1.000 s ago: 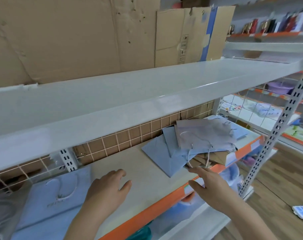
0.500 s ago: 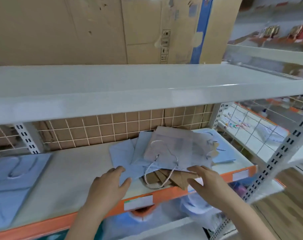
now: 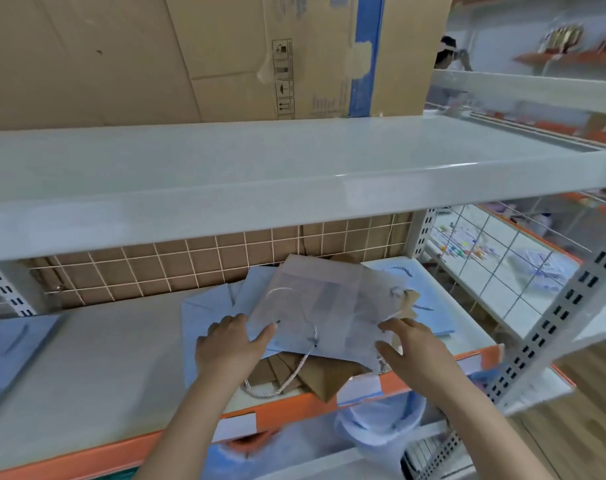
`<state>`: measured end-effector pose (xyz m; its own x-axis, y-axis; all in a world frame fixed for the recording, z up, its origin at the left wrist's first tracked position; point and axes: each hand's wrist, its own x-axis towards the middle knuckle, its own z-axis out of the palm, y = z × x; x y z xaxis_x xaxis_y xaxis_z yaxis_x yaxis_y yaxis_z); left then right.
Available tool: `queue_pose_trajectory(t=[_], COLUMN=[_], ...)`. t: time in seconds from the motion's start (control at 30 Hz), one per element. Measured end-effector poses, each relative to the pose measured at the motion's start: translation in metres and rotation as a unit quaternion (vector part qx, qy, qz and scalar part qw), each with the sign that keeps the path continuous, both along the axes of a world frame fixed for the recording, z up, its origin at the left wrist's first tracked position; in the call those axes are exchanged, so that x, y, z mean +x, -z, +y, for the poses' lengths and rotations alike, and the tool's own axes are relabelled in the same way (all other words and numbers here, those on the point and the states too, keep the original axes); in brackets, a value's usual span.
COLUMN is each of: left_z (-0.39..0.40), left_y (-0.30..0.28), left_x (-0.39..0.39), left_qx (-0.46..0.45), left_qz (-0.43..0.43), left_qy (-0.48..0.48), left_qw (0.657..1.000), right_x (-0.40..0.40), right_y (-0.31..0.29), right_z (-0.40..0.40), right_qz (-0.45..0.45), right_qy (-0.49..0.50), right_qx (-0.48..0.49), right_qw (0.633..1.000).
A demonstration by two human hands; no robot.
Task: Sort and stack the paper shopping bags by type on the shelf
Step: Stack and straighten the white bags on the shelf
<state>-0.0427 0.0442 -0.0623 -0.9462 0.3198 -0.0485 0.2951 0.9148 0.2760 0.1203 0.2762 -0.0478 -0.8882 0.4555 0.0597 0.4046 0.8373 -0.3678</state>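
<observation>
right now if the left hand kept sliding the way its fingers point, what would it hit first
The left hand already has its fingertips at the near left edge of the pale grey paper bag topping the mixed pile, so it would likely push that bag first, though depth is unclear.

The top bag of the pile [image 3: 326, 306] is a pale grey-lilac, perhaps translucent, though blur makes that hard to judge, with a white twisted cord handle [image 3: 281, 379]; under it lie light blue bags [image 3: 211, 306] and plain brown kraft bags [image 3: 315, 375]. The shelf [image 3: 97, 368] is off-white with an orange front edge [image 3: 294, 407] bearing white label strips, backed by a white wire grid [image 3: 190, 261] over brown cardboard. At far left lies another light blue bag [image 3: 14, 344], and above, tan cardboard [image 3: 225, 53] carries a blue stripe.
</observation>
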Motion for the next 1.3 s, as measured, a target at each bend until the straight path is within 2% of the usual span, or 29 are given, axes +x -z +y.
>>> queue_pose_trajectory(t=[0.17,0.3,0.4,0.57,0.73,0.87,1.0,1.07,1.2,1.3], left_z=[0.048,0.067,0.068,0.06,0.062,0.065,0.059,0.055,0.051,0.049], left_y=[0.018,0.025,0.025,0.023,0.02,0.016,0.007,0.005,0.01,0.016], left_x=[-0.011,-0.018,-0.026,-0.023,-0.013,-0.008,-0.006,-0.007,-0.015,-0.02], left_qx=[-0.002,-0.062,-0.081,-0.056,-0.049,-0.013,-0.08,-0.08,-0.048,-0.073], left_qz=[-0.031,0.001,-0.025,-0.022,-0.01,-0.026,0.0,0.02,0.043,0.001], left_qy=[-0.017,-0.058,-0.072,-0.067,-0.081,-0.108,-0.113,-0.113,-0.057,-0.019], left_qw=[0.999,0.996,0.994,0.996,0.995,0.994,0.99,0.99,0.996,0.997], right_x=[-0.017,-0.028,-0.035,-0.051,-0.065,-0.073,-0.077,-0.079,-0.085,-0.089], right_y=[0.001,0.004,0.008,0.016,0.018,0.018,0.015,0.013,0.009,0.01], right_z=[0.011,0.018,0.025,0.036,0.042,0.041,0.043,0.047,0.048,0.041], right_qz=[0.0,-0.011,-0.037,-0.06,0.001,0.04,0.044,0.044,0.0,0.0], right_qy=[-0.005,0.007,0.046,0.095,0.148,0.084,0.035,0.013,-0.064,-0.086], right_qx=[0.005,-0.003,0.003,-0.074,-0.144,-0.188,-0.166,-0.162,-0.142,-0.128], right_qw=[1.0,1.0,0.998,0.991,0.978,0.978,0.985,0.986,0.988,0.988])
